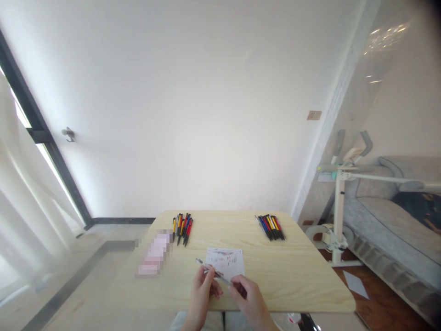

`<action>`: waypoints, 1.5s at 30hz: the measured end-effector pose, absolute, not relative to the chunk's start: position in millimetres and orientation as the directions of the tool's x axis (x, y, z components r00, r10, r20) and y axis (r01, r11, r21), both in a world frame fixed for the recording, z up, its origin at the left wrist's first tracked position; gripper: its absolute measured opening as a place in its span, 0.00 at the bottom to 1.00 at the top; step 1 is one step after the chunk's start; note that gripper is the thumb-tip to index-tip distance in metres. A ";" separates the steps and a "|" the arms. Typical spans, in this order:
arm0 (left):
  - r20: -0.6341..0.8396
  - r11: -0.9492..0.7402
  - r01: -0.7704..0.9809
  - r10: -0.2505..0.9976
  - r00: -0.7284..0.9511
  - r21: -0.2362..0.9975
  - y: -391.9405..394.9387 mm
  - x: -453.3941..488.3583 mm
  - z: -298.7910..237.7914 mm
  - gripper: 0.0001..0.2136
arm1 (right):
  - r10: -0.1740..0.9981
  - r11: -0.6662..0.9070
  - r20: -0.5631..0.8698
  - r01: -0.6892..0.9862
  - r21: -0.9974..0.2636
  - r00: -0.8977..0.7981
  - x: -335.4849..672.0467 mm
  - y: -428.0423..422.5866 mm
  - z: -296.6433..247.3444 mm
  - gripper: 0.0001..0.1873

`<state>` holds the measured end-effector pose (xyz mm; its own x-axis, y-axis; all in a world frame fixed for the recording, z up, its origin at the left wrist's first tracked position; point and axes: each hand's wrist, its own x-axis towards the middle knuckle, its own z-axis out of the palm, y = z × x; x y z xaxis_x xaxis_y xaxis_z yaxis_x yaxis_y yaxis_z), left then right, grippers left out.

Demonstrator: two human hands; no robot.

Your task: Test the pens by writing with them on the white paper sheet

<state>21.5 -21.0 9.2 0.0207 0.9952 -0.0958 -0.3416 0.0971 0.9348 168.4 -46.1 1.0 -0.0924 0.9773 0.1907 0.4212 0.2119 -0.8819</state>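
Observation:
Both my hands hold one slim clear pen over the near edge of a light wooden table. My left hand pinches the pen near its middle, and my right hand grips its near end. Just behind the pen lies a small white paper covered with coloured scribbles. One bunch of coloured pens lies at the far left of the table. A second bunch of coloured pens lies at the far right.
A blurred pink-and-white object lies on the table's left side. A white stand with an arm and a grey sofa are to the right. A curtained window is at the left, a white wall behind.

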 end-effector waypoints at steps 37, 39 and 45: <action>-0.133 0.132 -0.578 0.990 0.041 0.805 -18.4 13.9 1.2 0.09 | 0.972 0.204 0.236 0.445 -0.872 0.017 174.4 -48.4 19.3 0.10; -0.133 0.125 -0.591 0.991 0.030 0.797 -18.6 14.1 2.7 0.09 | 0.970 0.208 0.241 0.445 -0.871 0.018 175.4 -49.0 20.3 0.10; -0.149 0.121 -0.622 0.989 0.007 0.773 -18.5 15.1 7.3 0.10 | 0.970 0.209 0.241 0.452 -0.867 0.014 177.2 -49.5 22.8 0.10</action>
